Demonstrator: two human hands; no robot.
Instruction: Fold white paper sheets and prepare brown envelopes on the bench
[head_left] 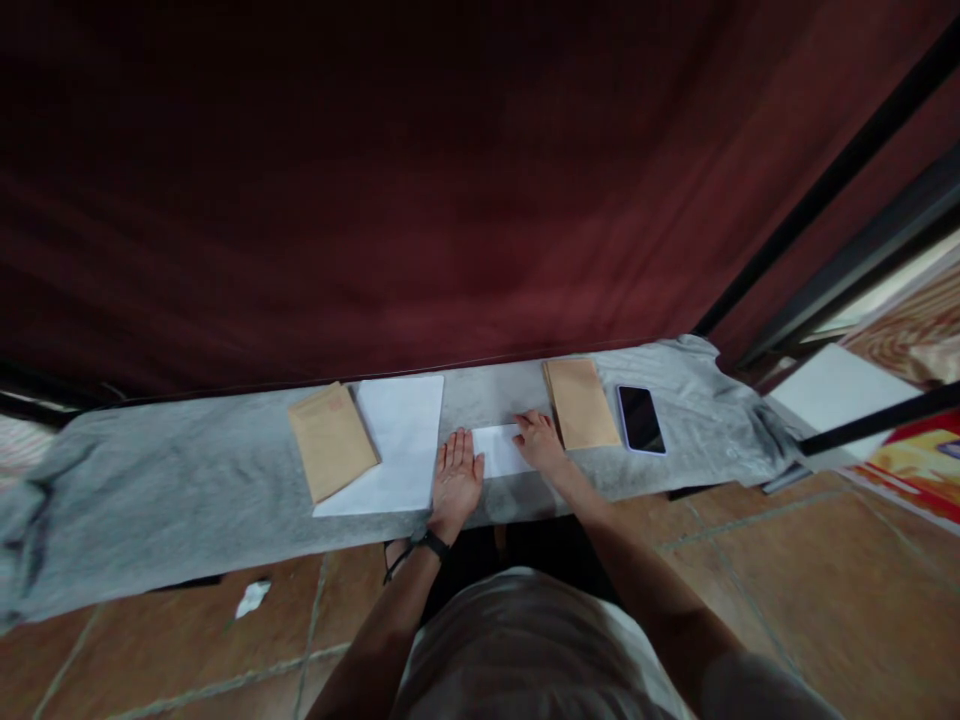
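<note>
A narrow strip of white paper, seemingly folded [501, 451], lies on the grey cloth between my hands. My left hand [457, 485] rests flat at the strip's left end, fingers stretched out and thumb apart. At the right end, my right hand [538, 440] touches the paper with slightly bent, parted fingers; its fingertips are partly hard to make out. Left of my left hand are larger white sheets [409, 440], partly covered by a tilted stack of brown envelopes [332, 440]. Another stack of brown envelopes [586, 405] lies just beyond my right hand.
A phone with a light purple edge [641, 420] lies right of the envelopes. The grey cloth [187, 480] covers a long, narrow bench against a dark red curtain [450, 250]. Black metal bars [832, 190] stand at right. A white scrap [253, 598] lies on the tiled floor.
</note>
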